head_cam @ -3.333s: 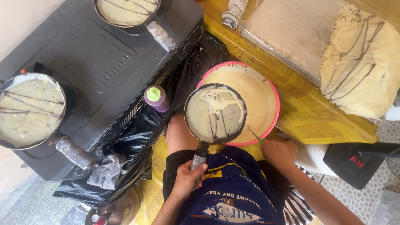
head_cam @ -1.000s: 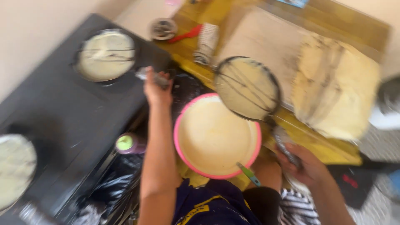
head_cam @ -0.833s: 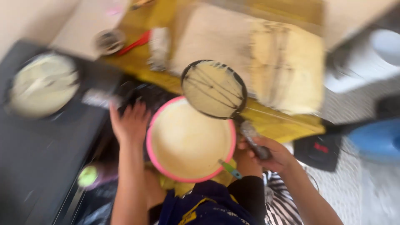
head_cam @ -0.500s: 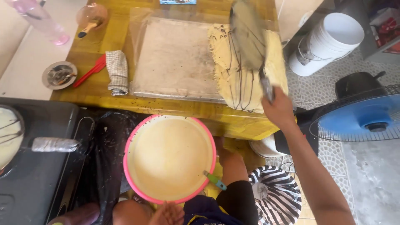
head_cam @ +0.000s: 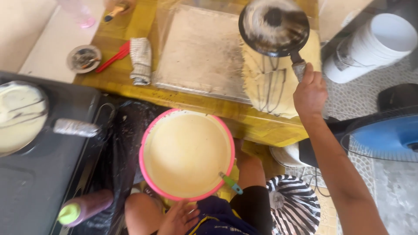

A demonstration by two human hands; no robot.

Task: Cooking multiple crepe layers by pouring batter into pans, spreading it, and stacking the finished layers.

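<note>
Right hand (head_cam: 310, 92): we had it clenched on the handle of the small black pan (head_cam: 273, 27), which was flipped bottom-up over the crepe stack (head_cam: 274, 82).
Left hand (head_cam: 179, 218): fingers loose, holding nothing, resting on our lap just below the pink basin (head_cam: 150, 130).
Basin: full of pale batter, with a green-handled tool (head_cam: 230, 183) at its rim.
Board (head_cam: 200, 48): on the yellow table (head_cam: 130, 85), just left of the stack.
Stove (head_cam: 30, 182): second pan (head_cam: 19, 115) of batter at far left.

pan (head_cam: 273, 27) above crepe stack (head_cam: 270, 82) on table (head_cam: 183, 102) | batter bowl (head_cam: 187, 154) before table | stove (head_cam: 39, 174) left
</note>
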